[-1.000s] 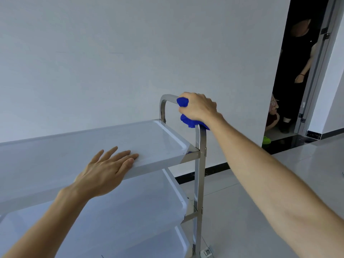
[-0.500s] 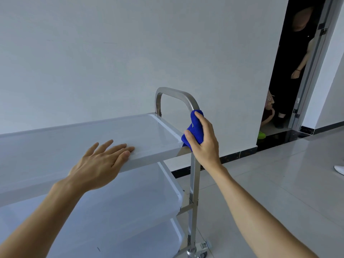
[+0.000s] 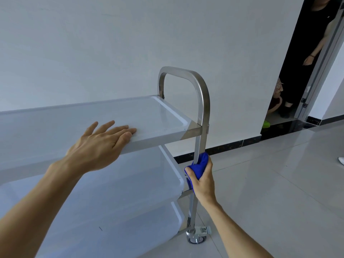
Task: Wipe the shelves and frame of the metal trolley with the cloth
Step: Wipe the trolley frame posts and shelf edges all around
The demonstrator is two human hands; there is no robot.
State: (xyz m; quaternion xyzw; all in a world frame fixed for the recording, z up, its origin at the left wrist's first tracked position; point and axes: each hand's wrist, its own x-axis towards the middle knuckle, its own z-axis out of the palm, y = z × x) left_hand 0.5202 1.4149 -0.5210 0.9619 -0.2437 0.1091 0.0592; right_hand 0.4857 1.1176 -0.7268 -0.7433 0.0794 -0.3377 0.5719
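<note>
- The bright blue cloth point(image 3: 199, 165) is wrapped around the near upright post of the stainless-steel three-shelf trolley point(image 3: 202, 101), between the top shelf and the middle shelf, just above the bracket of the middle shelf.
- The right hand point(image 3: 202, 181) grips the cloth, fingers and thumb curled round both it and the post; blue fabric shows above the thumb and below the palm.
- The left hand point(image 3: 100, 144) lies flat, palm down, on the near edge of the pale top shelf point(image 3: 158, 112), fingers straight and slightly spread, holding nothing; its fingertips point toward the shelf's right end.
- The post rises past the top shelf's near right corner into a rounded metal handle loop point(image 3: 178, 70) that bends over and comes down at the far right corner.
- The middle shelf point(image 3: 130, 183) and the bottom shelf point(image 3: 149, 226) sit under the top one, both pale and rimmed.
- At the foot of the post a metal caster wheel with a brake lever point(image 3: 197, 236) stands on the glossy pale tiled floor point(image 3: 279, 183).
- Behind the trolley is a plain white wall point(image 3: 130, 43) with a black skirting strip point(image 3: 223, 146) along its base.
- To the right, a dark doorway point(image 3: 297, 71) shows part of another person standing, an arm hanging down.
</note>
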